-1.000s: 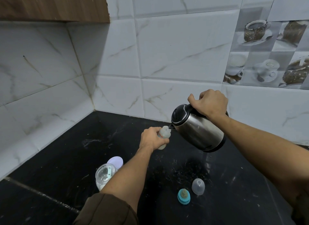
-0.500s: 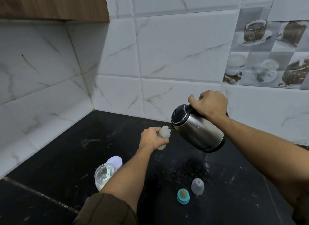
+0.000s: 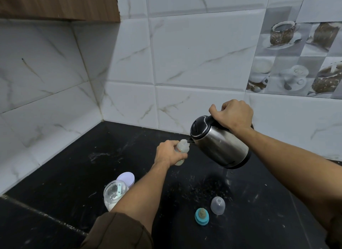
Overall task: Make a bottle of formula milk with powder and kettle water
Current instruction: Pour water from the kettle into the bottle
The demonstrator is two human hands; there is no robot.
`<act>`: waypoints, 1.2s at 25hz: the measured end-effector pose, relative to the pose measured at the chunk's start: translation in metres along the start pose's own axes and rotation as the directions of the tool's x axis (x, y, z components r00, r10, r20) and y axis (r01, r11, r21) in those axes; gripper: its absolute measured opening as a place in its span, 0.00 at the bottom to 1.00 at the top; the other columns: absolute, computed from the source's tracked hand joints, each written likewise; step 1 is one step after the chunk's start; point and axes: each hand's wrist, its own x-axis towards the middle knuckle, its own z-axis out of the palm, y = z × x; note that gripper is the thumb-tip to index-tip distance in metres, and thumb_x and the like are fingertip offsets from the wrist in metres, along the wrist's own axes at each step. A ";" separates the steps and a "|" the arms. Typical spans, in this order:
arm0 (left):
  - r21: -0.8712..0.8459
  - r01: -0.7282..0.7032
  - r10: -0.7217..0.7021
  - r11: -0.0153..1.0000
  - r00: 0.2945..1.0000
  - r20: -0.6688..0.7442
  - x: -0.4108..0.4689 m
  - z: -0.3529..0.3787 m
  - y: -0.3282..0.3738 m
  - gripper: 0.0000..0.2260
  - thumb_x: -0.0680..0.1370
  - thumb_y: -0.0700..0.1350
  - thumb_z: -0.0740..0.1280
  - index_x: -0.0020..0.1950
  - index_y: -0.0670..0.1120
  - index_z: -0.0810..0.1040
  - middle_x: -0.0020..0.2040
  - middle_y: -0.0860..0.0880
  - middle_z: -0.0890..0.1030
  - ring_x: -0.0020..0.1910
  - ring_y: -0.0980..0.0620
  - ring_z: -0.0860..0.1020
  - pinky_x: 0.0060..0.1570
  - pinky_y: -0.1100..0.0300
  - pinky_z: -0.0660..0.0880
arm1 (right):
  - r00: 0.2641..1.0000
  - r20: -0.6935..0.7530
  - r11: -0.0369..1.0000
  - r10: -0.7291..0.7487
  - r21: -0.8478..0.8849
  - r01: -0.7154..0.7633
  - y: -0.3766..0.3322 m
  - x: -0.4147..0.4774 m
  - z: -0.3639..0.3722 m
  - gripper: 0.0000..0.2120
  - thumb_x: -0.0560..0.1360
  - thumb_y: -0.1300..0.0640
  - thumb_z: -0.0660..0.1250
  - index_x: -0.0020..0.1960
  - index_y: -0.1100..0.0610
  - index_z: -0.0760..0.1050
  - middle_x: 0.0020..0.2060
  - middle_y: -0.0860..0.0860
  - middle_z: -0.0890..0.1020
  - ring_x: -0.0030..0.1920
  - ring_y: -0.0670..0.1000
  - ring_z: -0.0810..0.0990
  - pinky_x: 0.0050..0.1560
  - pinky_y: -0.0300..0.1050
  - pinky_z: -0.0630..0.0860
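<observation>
Centrally, just below the middle of the frame, the fingers (image 3: 179,157) of the left hand (image 3: 168,152) curl round a small translucent bottle (image 3: 182,148), gripping its body so that only the neck and open mouth show above the hand. The bottle is held off the tabletop (image 3: 74,165), leaning a little to the right. Its mouth meets the spout (image 3: 189,141) of a steel kettle (image 3: 221,146), which is tipped down to the left. Whether water is running cannot be made out. Up and right of centre, the right hand (image 3: 233,115) clenches the kettle's black handle, knuckles uppermost, and carries the kettle clear of the tabletop. The kettle's black lid (image 3: 199,125) is shut. Both forearms reach in from the lower edge, the left one out of a brown sleeve (image 3: 118,232). At lower left of centre an open clear jar (image 3: 114,194) of white powder stands on the black tabletop with a pale scoop (image 3: 118,188) inside, and its lilac lid (image 3: 126,178) lies just behind it. Lower right of centre sit a teal screw ring with its teat (image 3: 201,216) and, just beside it, a clear domed cap (image 3: 217,205). Specks and crumbs are scattered between them and the kettle. White marbled tiles (image 3: 194,50) line the corner, picture tiles of cups (image 3: 296,59) fill the upper right, and a wooden cabinet (image 3: 55,4) hangs at upper left.
</observation>
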 end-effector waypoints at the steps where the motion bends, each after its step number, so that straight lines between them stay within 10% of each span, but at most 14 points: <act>1: -0.001 0.000 0.000 1.000 1.000 0.000 0.000 0.001 0.000 0.15 0.64 0.56 0.77 0.49 0.57 0.87 0.40 0.56 0.86 0.46 0.54 0.83 0.52 0.56 0.79 | 1.000 0.002 1.000 0.003 0.001 -0.003 0.000 0.000 0.000 0.28 0.69 0.35 0.59 0.23 0.58 0.69 0.19 0.51 0.68 0.25 0.56 0.72 0.31 0.43 0.67; 30: -0.004 -0.008 0.008 1.000 1.000 -0.013 0.004 0.000 0.000 0.18 0.65 0.54 0.79 0.55 0.56 0.88 0.44 0.56 0.86 0.49 0.54 0.83 0.52 0.60 0.75 | 1.000 -0.026 1.000 0.010 -0.001 -0.010 0.001 0.002 -0.001 0.30 0.69 0.35 0.58 0.26 0.60 0.75 0.20 0.52 0.71 0.25 0.55 0.73 0.30 0.41 0.64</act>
